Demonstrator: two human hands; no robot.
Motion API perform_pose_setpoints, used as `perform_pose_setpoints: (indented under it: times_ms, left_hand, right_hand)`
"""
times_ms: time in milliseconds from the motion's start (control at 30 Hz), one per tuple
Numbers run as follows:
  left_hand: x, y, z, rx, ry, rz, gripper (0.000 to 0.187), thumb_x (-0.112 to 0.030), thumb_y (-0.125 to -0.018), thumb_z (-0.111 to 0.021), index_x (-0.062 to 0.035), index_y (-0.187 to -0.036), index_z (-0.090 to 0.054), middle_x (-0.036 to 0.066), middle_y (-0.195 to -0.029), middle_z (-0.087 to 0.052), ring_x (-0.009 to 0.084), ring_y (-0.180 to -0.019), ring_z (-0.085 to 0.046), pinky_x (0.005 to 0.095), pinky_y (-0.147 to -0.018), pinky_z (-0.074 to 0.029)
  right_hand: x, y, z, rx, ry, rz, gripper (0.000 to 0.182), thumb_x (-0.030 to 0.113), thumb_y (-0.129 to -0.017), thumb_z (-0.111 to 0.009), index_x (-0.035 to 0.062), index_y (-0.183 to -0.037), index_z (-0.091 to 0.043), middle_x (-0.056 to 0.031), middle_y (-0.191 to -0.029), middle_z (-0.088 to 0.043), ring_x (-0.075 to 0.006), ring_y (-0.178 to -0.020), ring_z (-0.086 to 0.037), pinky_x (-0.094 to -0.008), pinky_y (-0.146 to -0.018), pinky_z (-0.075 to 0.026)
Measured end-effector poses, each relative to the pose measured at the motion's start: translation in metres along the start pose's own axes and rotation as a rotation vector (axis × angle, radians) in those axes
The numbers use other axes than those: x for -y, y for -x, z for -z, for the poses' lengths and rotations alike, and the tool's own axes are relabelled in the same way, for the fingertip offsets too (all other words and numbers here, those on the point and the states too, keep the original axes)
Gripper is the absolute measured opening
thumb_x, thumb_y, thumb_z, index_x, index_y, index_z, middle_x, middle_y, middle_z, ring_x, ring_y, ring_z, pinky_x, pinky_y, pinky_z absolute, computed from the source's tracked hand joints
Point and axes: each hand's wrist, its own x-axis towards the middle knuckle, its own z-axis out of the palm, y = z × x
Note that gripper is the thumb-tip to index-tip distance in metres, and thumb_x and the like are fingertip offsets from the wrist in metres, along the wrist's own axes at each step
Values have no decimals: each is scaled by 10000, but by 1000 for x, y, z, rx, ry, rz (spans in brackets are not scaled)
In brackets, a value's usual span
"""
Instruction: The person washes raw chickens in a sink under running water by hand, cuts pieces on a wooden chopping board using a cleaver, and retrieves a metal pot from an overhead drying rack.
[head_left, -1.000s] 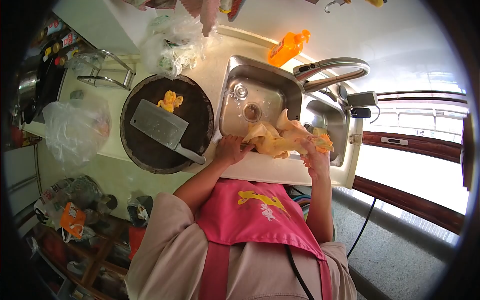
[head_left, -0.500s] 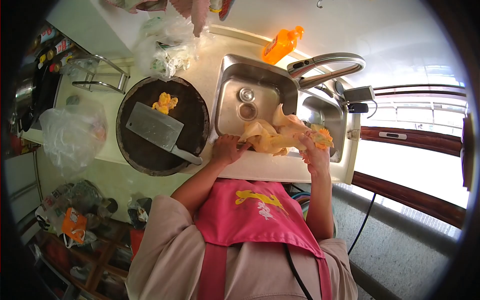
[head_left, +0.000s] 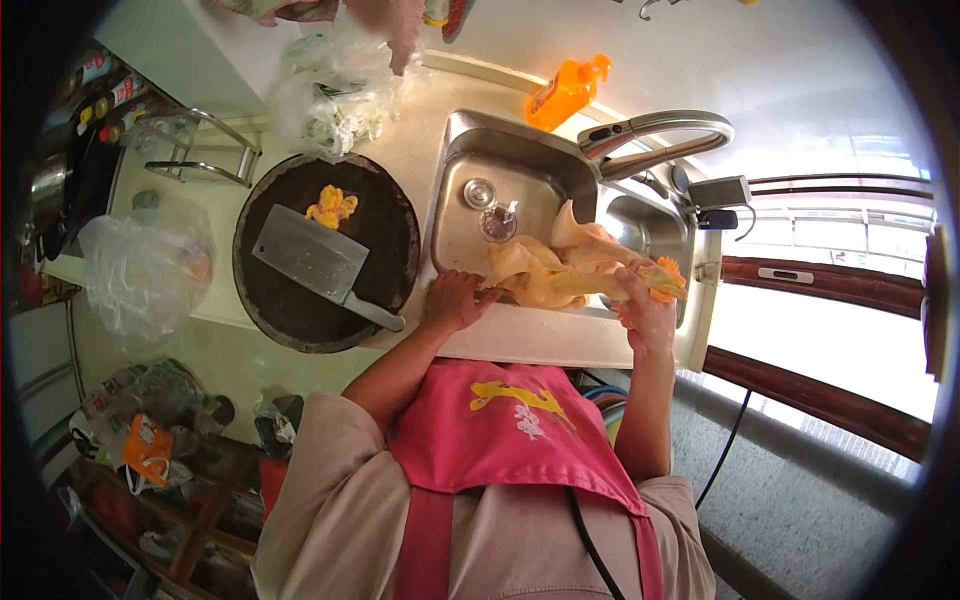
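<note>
The right hand (head_left: 647, 308) has its grip closed round one end of a raw chicken (head_left: 540, 278) over the sink's (head_left: 458, 222) near side; the left hand (head_left: 458, 300), at the other end, I can't tell.

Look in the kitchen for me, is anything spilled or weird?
I can't see anything spilled or broken. One thing stands out: the cleaver lies slantwise on the round board, its handle reaching the rim on the person's side. That looks a bit odd because it might get bumped there.
</note>
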Motion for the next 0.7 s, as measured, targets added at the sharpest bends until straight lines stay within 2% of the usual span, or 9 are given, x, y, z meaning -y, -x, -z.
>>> perform_pose_setpoints:
  times_ms: [133, 267, 367, 433, 467, 567, 700]
  left_hand:
    - [-2, 0, 4, 47, 9, 17, 553, -605, -879, -536, -75, -936, -686, 110, -873, -662, 292, -894, -633, 429, -804, -478]
    - [-9, -4, 15, 196, 17, 88, 574, -612, -898, -498, -87, -1018, -697, 116, -972, -672, 289, -984, -615, 423, -901, -448]
    - [-7, -3, 12, 174, 20, 86, 574, -619, -896, -495, -98, -1027, -699, 116, -976, -674, 286, -993, -612, 422, -911, -444]
    - [-5, -2, 8, 82, 26, 40, 542, -601, -882, -535, -91, -977, -694, 96, -901, -669, 281, -932, -628, 420, -847, -463]
    - [-4, -1, 5, 38, 29, 17, 528, -592, -874, -555, -88, -952, -691, 86, -864, -666, 278, -902, -636, 419, -815, -473]
    - [-5, -1, 6, 11, 38, 7, 525, -586, -872, -562, -89, -974, -694, 82, -867, -668, 276, -904, -635, 417, -824, -470]
    - [-3, 0, 4, 62, -11, 20, 524, -587, -871, -562, -96, -991, -697, 86, -892, -675, 276, -914, -633, 418, -831, -468]
  right_hand:
    - [-1, -2, -4, -36, -81, 108, 280, 129, -757, -806, 102, -945, -599, 13, -756, -600, -54, -487, -516, -172, -374, -355]
    - [11, 1, 6, 11, -43, -2, 268, 82, -766, -789, 97, -950, -595, 1, -831, -605, -65, -588, -560, -186, -428, -412]
    - [18, 4, 3, 6, -67, -12, 251, 61, -776, -774, 92, -945, -591, -5, -882, -600, -74, -671, -579, -201, -479, -455]
    - [20, 5, 4, 15, -98, 1, 240, 55, -783, -765, 89, -942, -588, -7, -903, -594, -79, -711, -583, -210, -508, -477]
    - [21, 6, 4, 20, -107, 19, 237, 60, -786, -764, 88, -942, -587, -5, -898, -590, -78, -705, -580, -210, -507, -478]
    - [26, 6, 7, 37, -124, 56, 231, 69, -790, -762, 85, -939, -586, -1, -888, -580, -79, -693, -576, -212, -507, -481]
    - [33, 10, 7, 21, -107, 40, 229, 71, -786, -764, 81, -928, -585, -3, -897, -574, -81, -690, -574, -214, -503, -477]
